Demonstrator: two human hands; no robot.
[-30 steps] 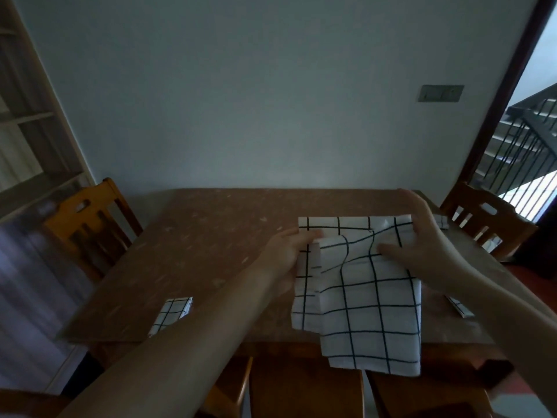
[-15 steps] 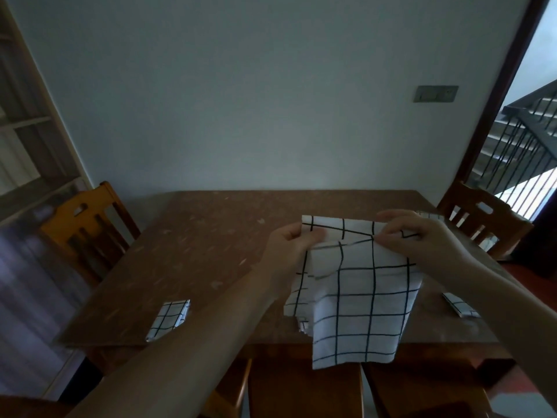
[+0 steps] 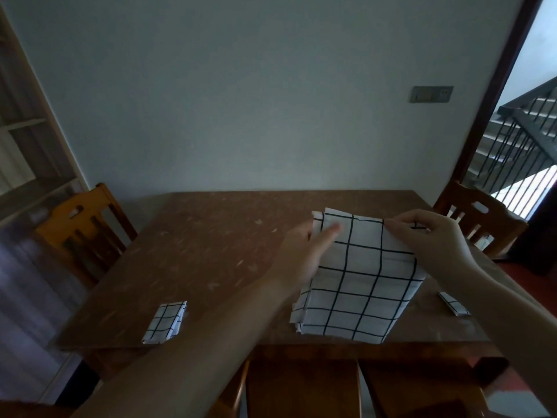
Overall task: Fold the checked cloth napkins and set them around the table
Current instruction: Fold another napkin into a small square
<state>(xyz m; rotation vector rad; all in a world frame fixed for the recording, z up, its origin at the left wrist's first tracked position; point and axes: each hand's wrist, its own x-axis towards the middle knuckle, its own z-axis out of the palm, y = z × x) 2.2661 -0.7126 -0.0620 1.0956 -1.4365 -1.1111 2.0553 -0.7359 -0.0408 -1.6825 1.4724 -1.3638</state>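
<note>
Head view: both hands, left [image 3: 304,254] and right [image 3: 434,236], pinch the napkin [image 3: 361,282] top edge mid-fold; next, halve it toward 6 o'clock.

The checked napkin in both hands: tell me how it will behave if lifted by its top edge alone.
The checked napkin, pinched by the left hand and right hand, probably hangs limp: its layers already sag and ripple. It looks light. The loose layers at its left edge may slip apart.
</note>
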